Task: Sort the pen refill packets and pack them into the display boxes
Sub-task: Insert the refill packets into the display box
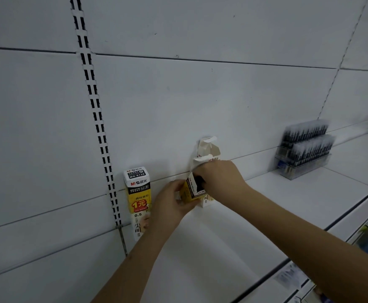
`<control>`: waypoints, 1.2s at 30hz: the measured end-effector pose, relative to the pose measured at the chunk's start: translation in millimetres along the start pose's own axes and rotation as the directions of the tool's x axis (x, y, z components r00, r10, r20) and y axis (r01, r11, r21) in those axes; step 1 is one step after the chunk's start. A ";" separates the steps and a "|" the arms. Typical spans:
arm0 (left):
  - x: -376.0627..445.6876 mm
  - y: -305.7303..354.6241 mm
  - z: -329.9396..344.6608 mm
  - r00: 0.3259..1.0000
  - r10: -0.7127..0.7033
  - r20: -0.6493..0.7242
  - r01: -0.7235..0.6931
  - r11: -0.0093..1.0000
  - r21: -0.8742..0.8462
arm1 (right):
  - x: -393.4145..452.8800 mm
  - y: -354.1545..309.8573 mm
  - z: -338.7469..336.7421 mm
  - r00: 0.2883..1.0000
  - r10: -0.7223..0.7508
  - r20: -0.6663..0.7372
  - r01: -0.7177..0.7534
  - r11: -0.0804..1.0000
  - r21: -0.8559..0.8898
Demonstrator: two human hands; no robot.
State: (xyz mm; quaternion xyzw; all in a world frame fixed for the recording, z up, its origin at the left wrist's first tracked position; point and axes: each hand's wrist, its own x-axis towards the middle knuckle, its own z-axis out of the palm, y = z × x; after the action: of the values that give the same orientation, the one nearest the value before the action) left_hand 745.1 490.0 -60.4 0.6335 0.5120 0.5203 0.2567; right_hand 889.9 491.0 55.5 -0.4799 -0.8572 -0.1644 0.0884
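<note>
Holding the tipped box point(188, 191) in your left hand point(171, 204) while your right hand point(220, 178) pinches its open top, you could knock over the open boxes point(207, 154) just behind your hands or spill the refills.

Left hand point(170, 202) and right hand point(220, 178) gripping tilted box point(189, 190), white shelf point(233, 237)

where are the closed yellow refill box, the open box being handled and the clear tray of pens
closed yellow refill box point(137, 193): head view, on its yellow front panel
open box point(188, 191): head view, on its yellow side between both hands
clear tray of pens point(305, 149): head view, on the pen rows
</note>
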 end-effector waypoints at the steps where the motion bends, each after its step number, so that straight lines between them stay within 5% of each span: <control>1: -0.3 0.2 0.5 1.000 -0.001 -0.004 0.001 1.000 -0.006 | 1.8 -0.5 -0.2 1.000 -0.004 0.013 0.004 1.000 -0.021; 6: 0.4 -3.3 0.4 1.000 0.011 -0.001 -0.011 0.999 -0.033 | 8.2 14.9 -23.7 0.989 -0.068 0.129 0.058 0.996 0.073; 14: 1.7 -2.5 1.9 1.000 -0.016 -0.002 0.016 1.000 -0.012 | 12.1 3.6 -5.0 0.989 -0.065 0.133 0.093 0.972 -0.215; 18: 0.4 2.2 -0.6 1.000 -0.025 0.007 0.025 0.999 -0.023 | 3.6 17.4 -15.1 0.998 -0.017 0.066 0.008 0.990 0.139; 22: -1.9 8.9 -3.6 0.996 -0.081 -0.026 0.079 0.995 -0.059 | -19.0 28.0 -12.0 0.940 0.247 -0.235 -0.076 0.824 0.561; 25: -4.9 13.8 -1.4 0.992 -0.104 -0.066 0.101 0.994 -0.045 | -32.2 16.8 2.3 0.931 0.313 -0.190 -0.080 0.681 0.728; 29: -10.6 22.8 3.5 0.990 -0.085 -0.109 0.089 0.996 0.031 | -33.8 0.2 20.6 0.932 0.355 -0.070 -0.138 0.528 0.838; 36: -19.7 12.1 8.2 0.989 -0.117 -0.091 0.125 0.989 0.085 | -29.9 -16.8 37.6 0.883 0.453 -0.119 -0.184 0.568 0.802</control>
State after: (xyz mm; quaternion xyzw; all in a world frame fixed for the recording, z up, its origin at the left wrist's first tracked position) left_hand 758.6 469.5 -60.5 0.5893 0.5830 0.5067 0.2368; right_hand 891.5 472.9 8.0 -0.5111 -0.7155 0.1633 0.4473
